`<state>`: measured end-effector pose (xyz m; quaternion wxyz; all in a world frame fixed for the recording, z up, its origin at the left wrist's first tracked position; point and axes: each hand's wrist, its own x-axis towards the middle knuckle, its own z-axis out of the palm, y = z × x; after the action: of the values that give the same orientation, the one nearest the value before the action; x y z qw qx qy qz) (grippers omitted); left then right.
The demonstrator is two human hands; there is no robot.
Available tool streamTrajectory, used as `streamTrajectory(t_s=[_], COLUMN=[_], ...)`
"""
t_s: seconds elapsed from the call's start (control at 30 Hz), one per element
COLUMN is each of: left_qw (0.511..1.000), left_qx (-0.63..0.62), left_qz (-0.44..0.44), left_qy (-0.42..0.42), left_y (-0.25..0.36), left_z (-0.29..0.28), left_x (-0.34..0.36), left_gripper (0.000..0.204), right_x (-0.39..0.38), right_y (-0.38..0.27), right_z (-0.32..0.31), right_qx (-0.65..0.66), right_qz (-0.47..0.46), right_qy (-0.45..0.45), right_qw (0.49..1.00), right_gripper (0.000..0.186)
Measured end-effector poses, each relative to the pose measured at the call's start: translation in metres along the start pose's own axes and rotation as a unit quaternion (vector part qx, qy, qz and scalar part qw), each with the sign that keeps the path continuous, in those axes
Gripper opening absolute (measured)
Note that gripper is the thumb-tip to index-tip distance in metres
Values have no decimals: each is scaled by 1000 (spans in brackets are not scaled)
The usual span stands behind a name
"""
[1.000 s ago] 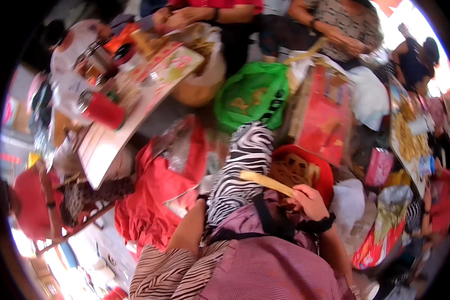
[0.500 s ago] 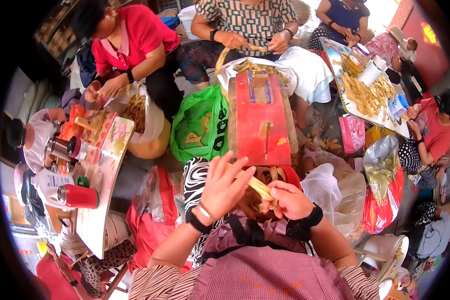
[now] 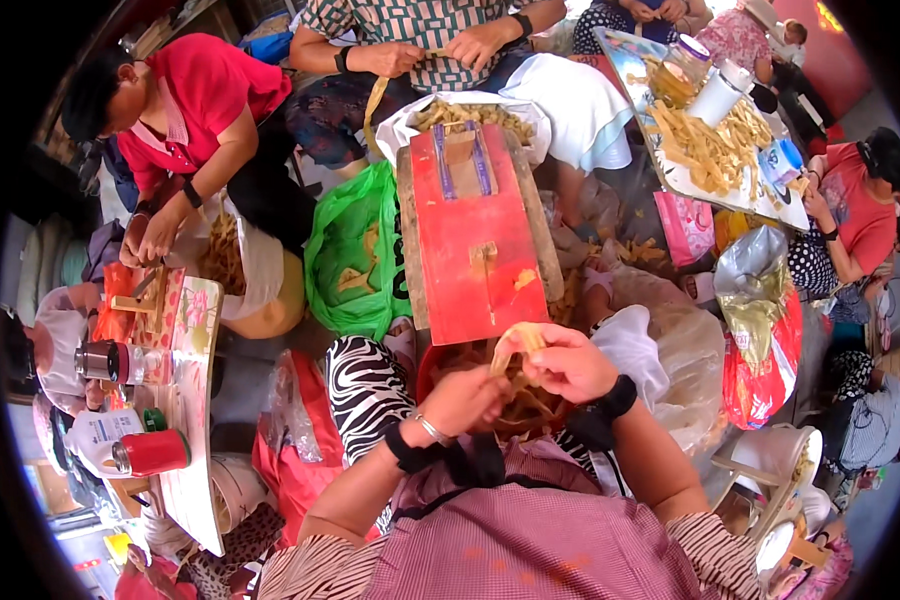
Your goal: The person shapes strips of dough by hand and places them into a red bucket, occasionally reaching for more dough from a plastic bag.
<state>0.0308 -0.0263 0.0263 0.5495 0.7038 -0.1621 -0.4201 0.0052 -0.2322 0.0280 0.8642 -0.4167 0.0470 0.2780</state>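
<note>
The right hand [image 3: 562, 362] pinches a pale yellow strip [image 3: 518, 340], fingers curled tight around it. The left hand [image 3: 467, 398] is closed too, its fingers touching the low end of the same strip. Both hands sit over a red bowl [image 3: 428, 365] of more yellow strips, near the person. Just past them lies a red board [image 3: 465, 235]. A green bag [image 3: 355, 255] sits to its left.

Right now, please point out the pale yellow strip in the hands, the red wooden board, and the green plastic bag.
Pale yellow strip [image 3: 518, 338], head view, its bent top.
Red wooden board [image 3: 470, 240], head view, middle of its face.
Green plastic bag [image 3: 355, 255], head view, its side.
</note>
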Motion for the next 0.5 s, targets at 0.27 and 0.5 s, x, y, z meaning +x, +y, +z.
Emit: streamTrajectory(t_s=[0.27, 0.5], left_qw=[973, 998], left_qx=[-219, -39], left_qz=[-34, 0], left_qy=[58, 41], left_y=[-17, -31], left_z=[-11, -4], left_x=[5, 9], left_gripper=[15, 26], right_x=[5, -2], right_y=[35, 31], right_z=[12, 17], right_qx=[-198, -169], right_qz=[41, 37], right_qy=[119, 85], right_qw=[972, 981], right_gripper=[31, 24])
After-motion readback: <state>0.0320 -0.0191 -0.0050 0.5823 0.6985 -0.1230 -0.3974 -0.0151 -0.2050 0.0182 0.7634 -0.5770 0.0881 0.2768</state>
